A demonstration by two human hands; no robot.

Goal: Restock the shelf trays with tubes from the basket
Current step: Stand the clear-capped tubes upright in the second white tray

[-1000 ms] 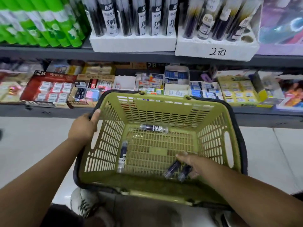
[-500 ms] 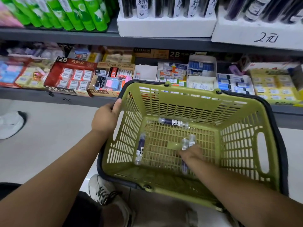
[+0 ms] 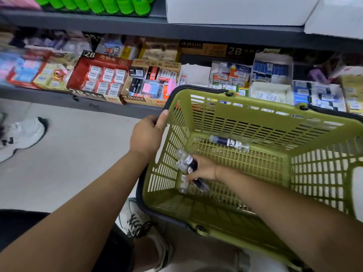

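An olive-green slatted basket point(image 3: 255, 118) with a dark rim sits on my lap in front of the shelf. My left hand point(image 3: 146, 134) grips the basket's left rim. My right hand point(image 3: 202, 167) is down inside at the left wall, holding a small bunch of clear tubes with dark contents point(image 3: 188, 163). One more tube point(image 3: 228, 143) lies loose on the basket floor near the far wall. White trays point(image 3: 235, 10) stand on the upper shelf, their tubes cut off by the frame's top edge.
Boxes of erasers point(image 3: 102, 77) and small stationery fill the lower shelf point(image 3: 59, 99) behind the basket. Green bottles point(image 3: 110, 4) stand on the upper shelf at left. Another person's white shoe point(image 3: 19, 134) is on the floor at far left. My own shoe point(image 3: 137, 220) shows below the basket.
My right hand moved from the basket's middle to its left wall, gathering the tube that lay there. The view swung left and down; the basket now sits further right in frame.
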